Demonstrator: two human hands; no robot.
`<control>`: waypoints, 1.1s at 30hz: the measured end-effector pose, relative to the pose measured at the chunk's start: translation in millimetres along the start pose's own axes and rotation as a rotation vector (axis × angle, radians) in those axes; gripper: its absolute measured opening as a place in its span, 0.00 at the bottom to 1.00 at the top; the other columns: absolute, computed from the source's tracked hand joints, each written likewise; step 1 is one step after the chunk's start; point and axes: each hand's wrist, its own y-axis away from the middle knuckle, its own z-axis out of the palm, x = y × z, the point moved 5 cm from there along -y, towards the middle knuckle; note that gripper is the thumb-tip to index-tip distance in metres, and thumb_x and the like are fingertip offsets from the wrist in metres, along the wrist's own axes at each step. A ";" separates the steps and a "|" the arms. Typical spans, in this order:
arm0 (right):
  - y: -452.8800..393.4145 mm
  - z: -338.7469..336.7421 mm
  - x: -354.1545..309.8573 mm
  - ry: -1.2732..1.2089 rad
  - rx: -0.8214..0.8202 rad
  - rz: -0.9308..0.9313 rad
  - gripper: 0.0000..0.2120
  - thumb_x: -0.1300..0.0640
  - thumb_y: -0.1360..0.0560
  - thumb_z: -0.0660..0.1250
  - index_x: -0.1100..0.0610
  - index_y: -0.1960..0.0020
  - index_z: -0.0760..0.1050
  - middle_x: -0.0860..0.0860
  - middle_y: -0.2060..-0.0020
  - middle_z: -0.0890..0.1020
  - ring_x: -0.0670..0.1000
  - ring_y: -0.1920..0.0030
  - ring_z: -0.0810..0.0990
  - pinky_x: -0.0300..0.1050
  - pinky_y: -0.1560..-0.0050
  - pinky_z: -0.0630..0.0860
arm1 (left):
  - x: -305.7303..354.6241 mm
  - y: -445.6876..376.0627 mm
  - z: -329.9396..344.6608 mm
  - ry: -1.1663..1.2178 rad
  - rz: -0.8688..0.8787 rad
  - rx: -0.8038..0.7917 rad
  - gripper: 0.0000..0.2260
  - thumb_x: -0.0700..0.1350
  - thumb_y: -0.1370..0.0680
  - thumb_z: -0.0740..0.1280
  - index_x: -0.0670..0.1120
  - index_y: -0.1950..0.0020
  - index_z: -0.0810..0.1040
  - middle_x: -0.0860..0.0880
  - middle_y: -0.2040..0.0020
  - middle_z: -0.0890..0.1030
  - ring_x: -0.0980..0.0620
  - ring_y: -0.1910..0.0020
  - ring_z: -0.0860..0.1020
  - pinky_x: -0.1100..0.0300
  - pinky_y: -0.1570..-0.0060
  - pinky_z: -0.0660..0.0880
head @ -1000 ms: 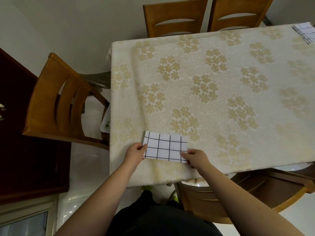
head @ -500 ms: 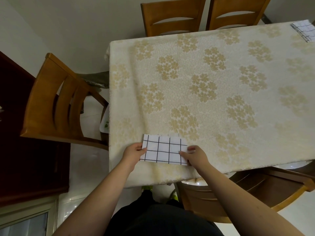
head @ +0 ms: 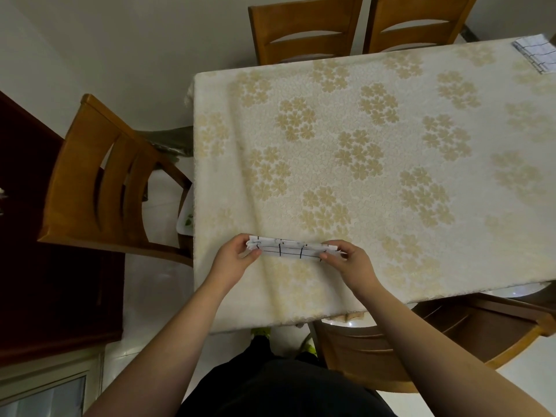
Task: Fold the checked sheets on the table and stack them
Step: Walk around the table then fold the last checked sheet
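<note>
— Where is the sheet?

— A checked sheet [head: 290,250], white with black grid lines, is held near the table's [head: 391,266] near left edge. It is folded into a narrow strip, layered edges showing.

— Who holds it?

— The left hand [head: 234,257] pinches its left end, the right hand [head: 350,260] its right end. Another checked stack [head: 537,54] lies at the far right corner.
</note>
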 end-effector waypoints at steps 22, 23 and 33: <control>19.6 -16.0 29.6 -0.207 0.027 0.263 0.24 0.49 0.31 0.75 0.69 0.50 0.77 0.67 0.54 0.82 0.63 0.53 0.84 0.67 0.50 0.79 | -0.3 12.2 28.3 0.115 -0.204 0.014 0.05 0.46 0.20 0.66 0.50 0.45 0.79 0.47 0.48 0.84 0.48 0.49 0.83 0.48 0.48 0.80; 21.1 -18.7 30.9 -0.199 0.033 0.266 0.28 0.46 0.33 0.76 0.71 0.51 0.75 0.68 0.55 0.82 0.64 0.55 0.83 0.67 0.50 0.79 | 1.3 14.9 31.3 0.116 -0.209 0.010 0.05 0.45 0.20 0.66 0.49 0.45 0.79 0.47 0.48 0.84 0.48 0.50 0.83 0.48 0.49 0.80; 43.4 -42.5 19.5 -0.202 -0.070 0.222 0.22 0.41 0.29 0.72 0.58 0.47 0.80 0.66 0.52 0.82 0.65 0.53 0.82 0.57 0.49 0.80 | 19.2 40.9 62.1 0.241 -0.227 0.067 0.08 0.44 0.19 0.64 0.46 0.42 0.78 0.46 0.45 0.83 0.46 0.46 0.82 0.48 0.45 0.78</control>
